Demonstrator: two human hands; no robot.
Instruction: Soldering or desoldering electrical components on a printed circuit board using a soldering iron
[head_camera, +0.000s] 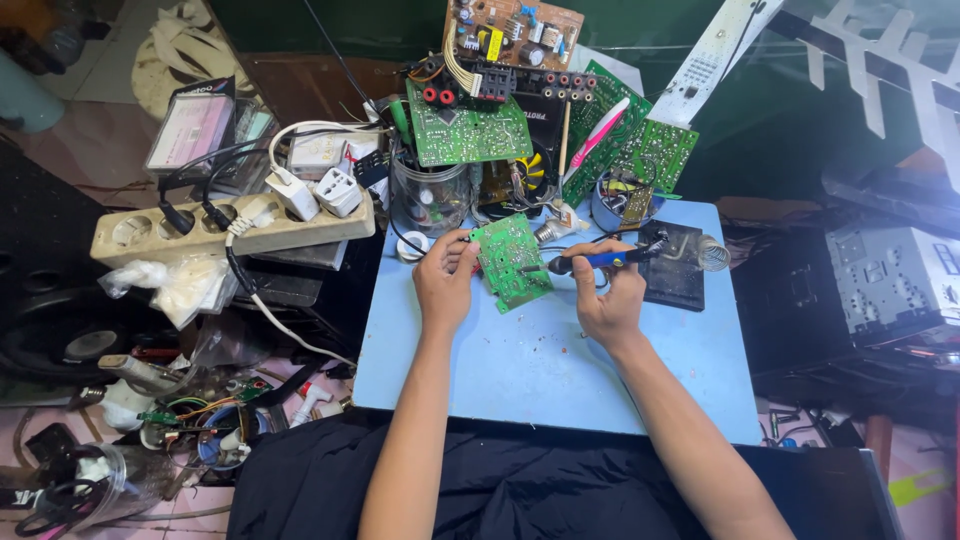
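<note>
A small green circuit board (512, 262) lies tilted on the light blue table (540, 370). My left hand (445, 280) grips its left edge with fingers and thumb. My right hand (608, 295) holds a blue-handled soldering iron (600, 260), its tip touching the board's right side. Both forearms reach in from the bottom of the view.
Several green circuit boards (465, 130) and a clear jar (432, 195) stand at the table's back. A dark soldering stand with a coil (680, 262) sits at the right. A beige power strip with plugs (240, 222) lies left, amid cables and clutter. Black cloth (540, 480) covers my lap.
</note>
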